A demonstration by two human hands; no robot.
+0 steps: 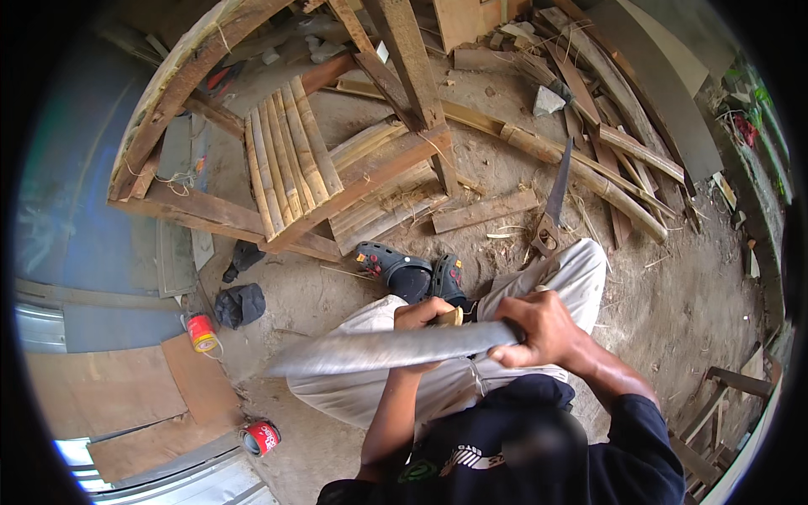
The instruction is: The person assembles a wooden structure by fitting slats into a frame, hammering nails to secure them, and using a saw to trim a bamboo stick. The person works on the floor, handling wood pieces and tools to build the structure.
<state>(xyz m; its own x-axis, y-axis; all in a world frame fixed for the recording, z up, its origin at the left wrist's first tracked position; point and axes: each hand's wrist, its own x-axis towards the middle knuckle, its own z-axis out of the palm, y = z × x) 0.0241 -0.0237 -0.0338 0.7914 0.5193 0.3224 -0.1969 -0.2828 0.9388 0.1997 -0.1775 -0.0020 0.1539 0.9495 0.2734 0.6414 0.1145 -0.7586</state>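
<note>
My right hand point(540, 330) is closed around one end of a long grey blade point(379, 349), which stretches leftward across my lap and looks motion-blurred. My left hand point(418, 317) sits just behind the blade and grips a small pale piece of wood point(450, 317), mostly hidden by the fingers and the blade. Both hands are over my knees, which are in light trousers point(572, 269). My feet in dark clogs point(404, 269) rest on the dirt floor beyond the hands.
A wooden frame with bamboo slats point(295, 160) lies ahead. A hand saw point(553, 202) and a long bamboo pole point(581, 172) lie at the right among scrap planks. Two red cans point(202, 332) point(261, 438), a dark cloth point(240, 303) and plywood sheets point(126, 396) are at the left.
</note>
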